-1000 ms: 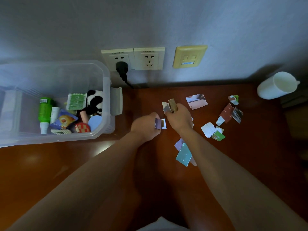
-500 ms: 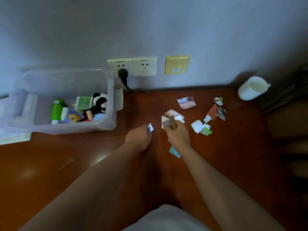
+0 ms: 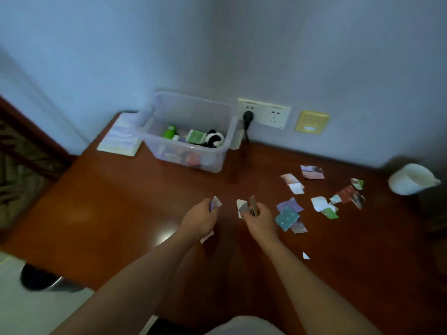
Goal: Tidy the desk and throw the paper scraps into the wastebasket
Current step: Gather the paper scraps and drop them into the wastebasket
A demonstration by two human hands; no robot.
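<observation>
My left hand (image 3: 202, 217) is closed on a small purple-and-white paper scrap (image 3: 216, 203) above the middle of the brown desk (image 3: 116, 209). My right hand (image 3: 260, 220) grips a few scraps (image 3: 246, 205) that stick up from its fingers. Several more torn scraps (image 3: 290, 211) lie spread on the desk to the right of that hand, and one tiny white bit (image 3: 305, 256) lies nearer me. A dark round wastebasket (image 3: 41, 278) stands on the floor at the lower left, beyond the desk's left edge.
A clear plastic bin (image 3: 188, 151) with a green bottle, a panda toy and small items stands at the back by the wall sockets (image 3: 263, 113). A book (image 3: 119, 137) lies to its left. A white mug (image 3: 411, 178) lies on its side at the far right.
The view has swung left and pulled back, so the desk's left edge and the wastebasket now show. Both hands have drawn apart and away from the scrap pile, each still holding scraps.
</observation>
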